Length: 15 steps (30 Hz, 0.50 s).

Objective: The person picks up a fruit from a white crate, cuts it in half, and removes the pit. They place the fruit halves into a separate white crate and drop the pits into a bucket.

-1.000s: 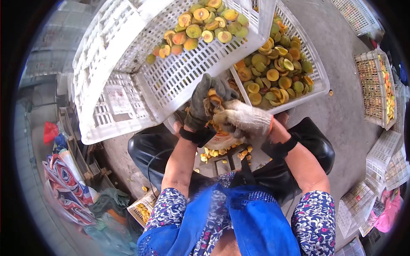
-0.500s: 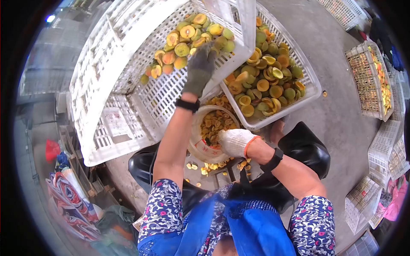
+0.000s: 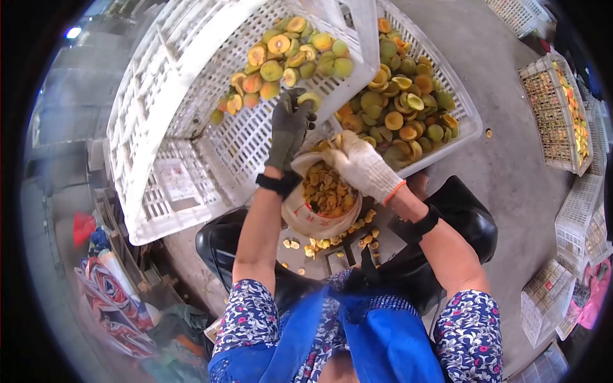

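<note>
My left hand (image 3: 290, 131), in a dark grey-green glove, is closed on a yellow-green peach half (image 3: 310, 100) at its fingertips, over the near side of the tilted white crate (image 3: 239, 153). Behind it in that crate lie several cut peaches (image 3: 271, 70), green, yellow and orange. My right hand (image 3: 361, 163), in a white knitted glove, is curled above the far right rim of a white bucket (image 3: 313, 223); what its fingers hold is hidden. Brownish-yellow fruit bits (image 3: 325, 191) fill the bucket. Hollowed peach halves (image 3: 402, 105) lie heaped in a white basket at right.
The basket's rim (image 3: 469, 137) stands close beside my right hand. Yellow scraps (image 3: 325, 244) lie on the floor before the bucket, between my knees. Farther right are a crate of fruit (image 3: 552, 118) and more white crates (image 3: 575, 220). Striped sacking (image 3: 115, 300) lies at left.
My left hand has drawn back from the fruit pile towards me, now with a peach half. My right hand has risen from inside the bucket's near right to its far rim.
</note>
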Motion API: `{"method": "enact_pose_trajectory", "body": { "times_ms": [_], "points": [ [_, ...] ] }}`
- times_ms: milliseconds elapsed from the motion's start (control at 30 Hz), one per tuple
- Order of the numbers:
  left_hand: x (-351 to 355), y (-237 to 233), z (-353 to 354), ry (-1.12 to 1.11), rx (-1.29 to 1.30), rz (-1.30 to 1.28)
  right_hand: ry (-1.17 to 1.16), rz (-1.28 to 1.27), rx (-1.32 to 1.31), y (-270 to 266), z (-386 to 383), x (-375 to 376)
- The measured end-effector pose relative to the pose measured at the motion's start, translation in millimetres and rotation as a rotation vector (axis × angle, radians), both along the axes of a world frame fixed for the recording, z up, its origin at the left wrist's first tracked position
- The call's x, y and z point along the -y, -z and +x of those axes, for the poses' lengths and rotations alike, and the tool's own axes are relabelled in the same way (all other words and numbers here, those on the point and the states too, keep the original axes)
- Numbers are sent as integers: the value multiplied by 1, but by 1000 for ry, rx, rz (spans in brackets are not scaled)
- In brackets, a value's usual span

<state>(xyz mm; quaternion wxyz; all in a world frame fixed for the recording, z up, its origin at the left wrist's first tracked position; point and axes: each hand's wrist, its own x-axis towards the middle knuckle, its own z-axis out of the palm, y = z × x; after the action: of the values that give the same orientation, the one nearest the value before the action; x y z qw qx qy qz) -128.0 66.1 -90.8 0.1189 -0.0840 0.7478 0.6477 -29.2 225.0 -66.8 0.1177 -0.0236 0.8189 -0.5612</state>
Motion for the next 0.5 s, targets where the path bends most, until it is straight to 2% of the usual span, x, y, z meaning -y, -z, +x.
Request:
{"method": "enact_pose_trajectory", "body": {
  "times_ms": [33, 100, 167, 200, 267, 500],
  "points": [
    [0, -8, 16, -10, 2, -2, 5, 12, -70, -5, 1, 2],
    [0, -18, 43, -17, -62, 191, 4, 26, -137, -3, 5, 6],
    [0, -13, 57, -53, -63, 241, 5, 119, -460, 17, 9, 12],
    [-1, -13, 63, -81, -65, 289, 0, 118, -458, 22, 10, 14],
    [-6, -15, 73, -103, -91, 285, -91, 500, -759, 32, 11, 16],
    [-24, -11, 86, -240, -224, 181, 54, 435, -676, 24, 17, 25]
  ]
}}
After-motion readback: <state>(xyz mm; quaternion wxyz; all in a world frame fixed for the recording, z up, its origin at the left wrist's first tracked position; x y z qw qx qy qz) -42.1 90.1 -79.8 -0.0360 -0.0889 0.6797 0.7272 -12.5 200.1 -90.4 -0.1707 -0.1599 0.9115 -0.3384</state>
